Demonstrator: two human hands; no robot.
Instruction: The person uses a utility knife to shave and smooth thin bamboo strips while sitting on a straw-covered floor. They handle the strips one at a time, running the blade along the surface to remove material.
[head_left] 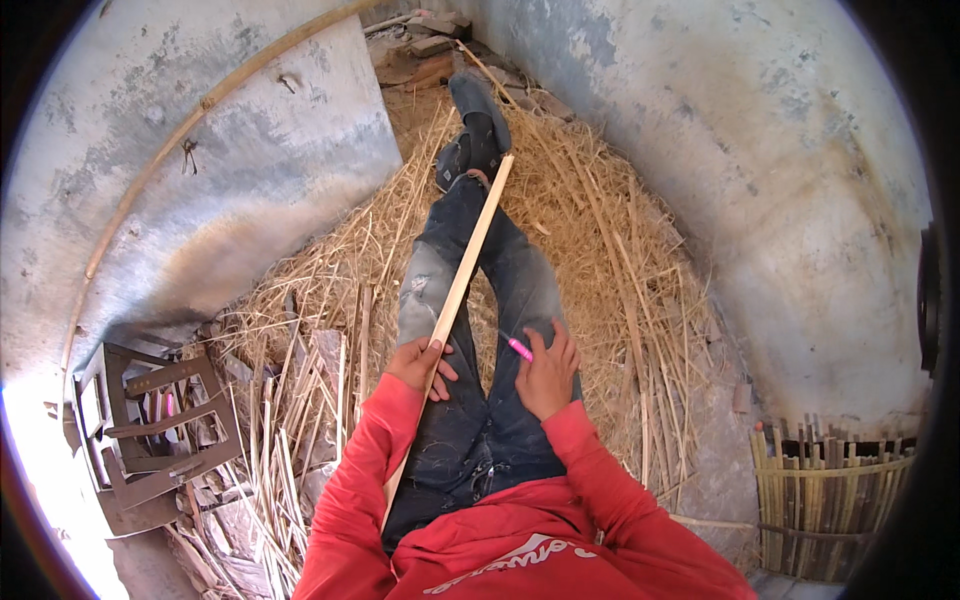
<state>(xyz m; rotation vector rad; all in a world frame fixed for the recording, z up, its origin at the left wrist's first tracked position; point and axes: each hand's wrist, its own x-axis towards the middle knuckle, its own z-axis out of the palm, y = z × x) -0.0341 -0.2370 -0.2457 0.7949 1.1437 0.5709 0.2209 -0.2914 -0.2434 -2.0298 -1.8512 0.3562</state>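
long pale bamboo strip (468, 265) across lap; pink pen (519, 348) on thigh.

The lower end of the bamboo strip (455, 295) disappears behind the red sleeve (350, 490). The left hand (420, 362) covers part of the strip. Only the tip of the pink pen (520, 349) shows; the right hand (548, 375) hides the rest. The bamboo frame (830, 500) is cut off by the dark rim at lower right. The metal stand (160, 430) fades into glare at the left edge.

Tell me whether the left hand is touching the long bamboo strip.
Touching. The head view shows the left hand wrapped around the long bamboo strip, fingers curled over its edge, with no gap between them.
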